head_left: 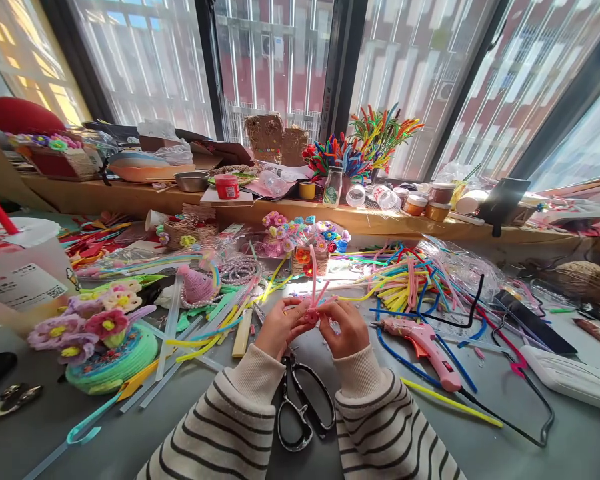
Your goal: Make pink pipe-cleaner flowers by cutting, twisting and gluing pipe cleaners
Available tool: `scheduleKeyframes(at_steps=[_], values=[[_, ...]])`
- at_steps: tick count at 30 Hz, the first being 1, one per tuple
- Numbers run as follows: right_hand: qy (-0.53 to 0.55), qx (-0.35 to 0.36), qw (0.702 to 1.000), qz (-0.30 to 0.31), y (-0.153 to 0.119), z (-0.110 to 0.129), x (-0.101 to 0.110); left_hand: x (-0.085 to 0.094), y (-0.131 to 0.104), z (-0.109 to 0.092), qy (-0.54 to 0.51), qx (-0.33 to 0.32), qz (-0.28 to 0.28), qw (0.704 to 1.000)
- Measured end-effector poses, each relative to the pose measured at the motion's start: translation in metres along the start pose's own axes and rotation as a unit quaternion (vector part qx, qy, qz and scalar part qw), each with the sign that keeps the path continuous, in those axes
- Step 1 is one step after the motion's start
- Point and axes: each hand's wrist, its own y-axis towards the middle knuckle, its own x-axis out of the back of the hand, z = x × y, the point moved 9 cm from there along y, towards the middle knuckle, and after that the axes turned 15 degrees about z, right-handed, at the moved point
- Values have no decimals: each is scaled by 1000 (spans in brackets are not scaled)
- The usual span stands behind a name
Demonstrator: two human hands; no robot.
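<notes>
Pink fuzzy pipe-cleaner piece [313,315]: located between the two hands, above the counter [510,460], with slender ends projecting upward, one longer than the other.

Left hand [281,327]: fingers pinch the piece from its left side. Right hand [346,328]: fingers are curled, with the fingertips at the right side of the piece; whether they are fully closed on it cannot be told. Both wrists are in striped sleeves with ribbed cream cuffs.

Black-handled scissors [305,408]: flat on the counter, between the forearms, handle loops toward the person.

Pink glue gun [425,347] with orange trigger: on its side, right of the right hand, nozzle pointing left, black cord running toward the lower right. A straight yellow pipe cleaner [453,402] lies just beside it, on the near side; blue pipe cleaners lie around it.

Pale yellow flat block [243,333]: near the left hand, on its left.

Left area: a green and blue fuzzy round base [111,360] carries pink, purple and cream fuzzy flowers [107,320]. A translucent cup [23,273] with white lid and red straw stands behind it, at the left edge.

Behind the hands: a small woven basket [310,260] holds multicoloured fuzzy flowers.
</notes>
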Motion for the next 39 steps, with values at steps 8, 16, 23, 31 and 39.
scheduleKeyframes(at_steps=[8,16,23,31,39], values=[[68,-29,997,20,1,-4,-1,-4,0,8,-78,28,30,996],[351,-212,912,-2,-8,-39,-16,-9,0,11,-123,49,60,989],[414,-243,877,28,-12,-53,-32,-6,-2,14,-125,68,44,989],[463,-253,849,22,-14,-64,-38,-11,-3,12,-84,66,61,992],[513,-322,795,40,-20,-66,-45,-6,-2,6,-47,27,37,998]])
